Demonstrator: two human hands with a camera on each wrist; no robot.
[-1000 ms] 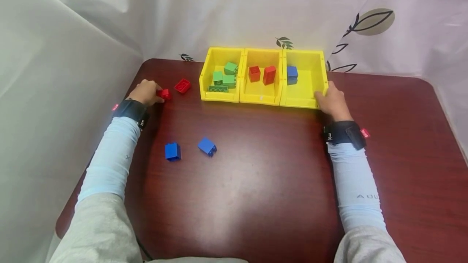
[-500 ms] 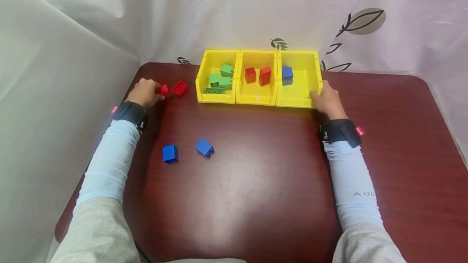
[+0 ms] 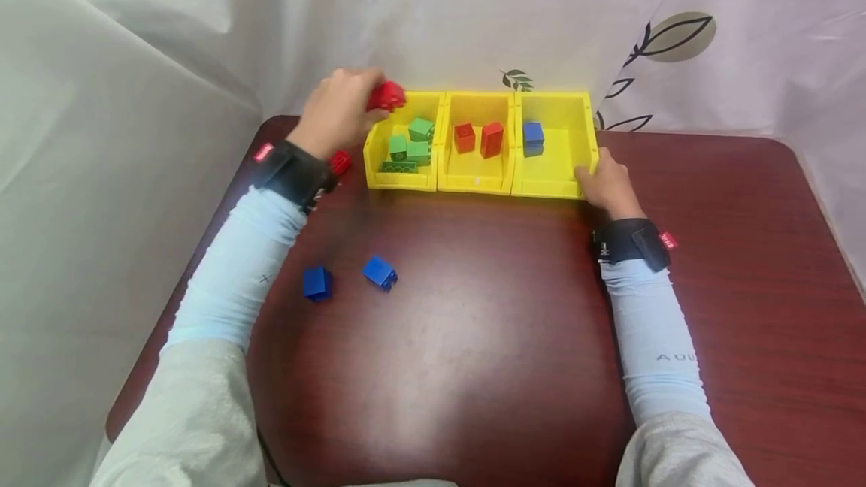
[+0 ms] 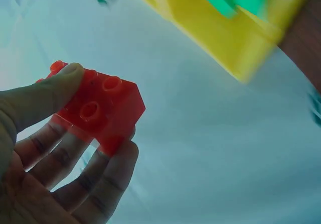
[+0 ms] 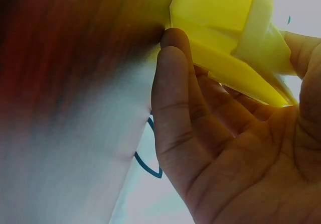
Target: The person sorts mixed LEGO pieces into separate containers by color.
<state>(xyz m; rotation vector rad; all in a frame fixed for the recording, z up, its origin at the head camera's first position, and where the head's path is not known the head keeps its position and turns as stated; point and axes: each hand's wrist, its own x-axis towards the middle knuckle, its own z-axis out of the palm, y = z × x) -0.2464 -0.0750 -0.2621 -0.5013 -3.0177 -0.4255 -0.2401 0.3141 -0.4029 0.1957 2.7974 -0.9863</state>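
Observation:
My left hand (image 3: 341,111) pinches a red toy brick (image 3: 387,96) above the left end of the yellow bins. Up close in the left wrist view, the thumb presses the studded face of the red brick (image 4: 103,101) and the fingertips support it from below. At the right end, my right hand (image 3: 610,185) grips the side wall of the right yellow bin (image 3: 564,188), thumb over the front corner and fingers along the outside. That bin holds blue bricks (image 3: 533,137). Two red bricks (image 3: 492,140) lie in the middle bin (image 3: 476,185), and several green bricks (image 3: 418,150) in the left bin (image 3: 402,181).
Another red brick (image 3: 340,163) lies on the dark wooden table (image 3: 473,307), partly hidden by my left wrist. Nearer the front are two blue bricks (image 3: 317,283), set apart from each other. A pale curtain (image 3: 473,21) hangs behind the bins and along the left side.
My left hand has lifted the red brick off the table and carried it up and to the right, toward the left bin. My right hand keeps its grip on the right bin.

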